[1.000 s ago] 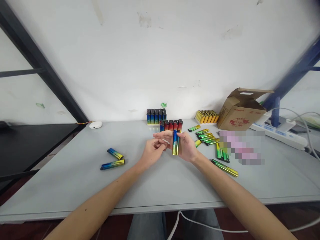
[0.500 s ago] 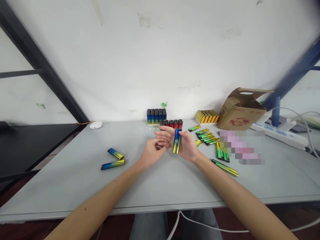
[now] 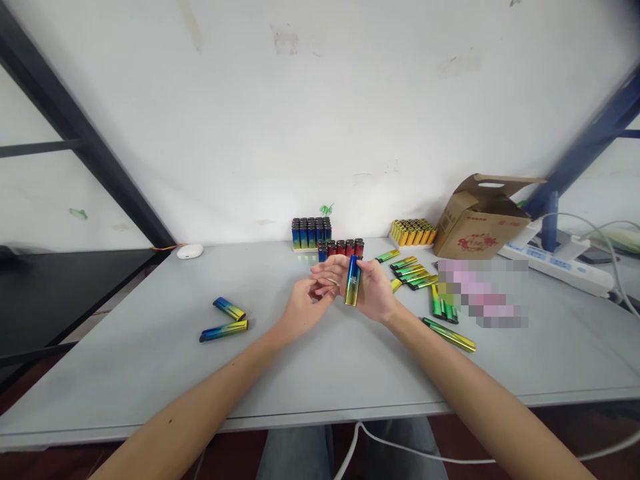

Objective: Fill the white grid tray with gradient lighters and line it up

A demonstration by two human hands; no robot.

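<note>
A blue-to-yellow lighter (image 3: pixel 353 281) lies almost upright across the palm of my right hand (image 3: pixel 376 293), with the thumb pressed on its upper edge. My left hand (image 3: pixel 303 303) is just left of it, its fingers curled by the right hand's fingertips; what they hold, if anything, is hidden. Two more blue-to-yellow lighters, an upper one (image 3: pixel 229 309) and a lower one (image 3: pixel 224 331), lie on the table to the left. Behind my hands stand a block of blue lighters (image 3: pixel 311 235) and a row of red lighters (image 3: pixel 350 248), partly covered by my right fingers.
Loose green-and-yellow lighters (image 3: pixel 410 272) lie right of my hands, one long one (image 3: pixel 449 335) beside my right forearm. Farther back are yellow lighters in a tray (image 3: pixel 414 232), an open cardboard box (image 3: pixel 480 230) and a power strip (image 3: pixel 555 267). A white case (image 3: pixel 190 251) sits back left.
Both hands and the held lighter keep nearly the same pose. The view has shifted very slightly, and a little more of the lighters behind my right fingers shows.
</note>
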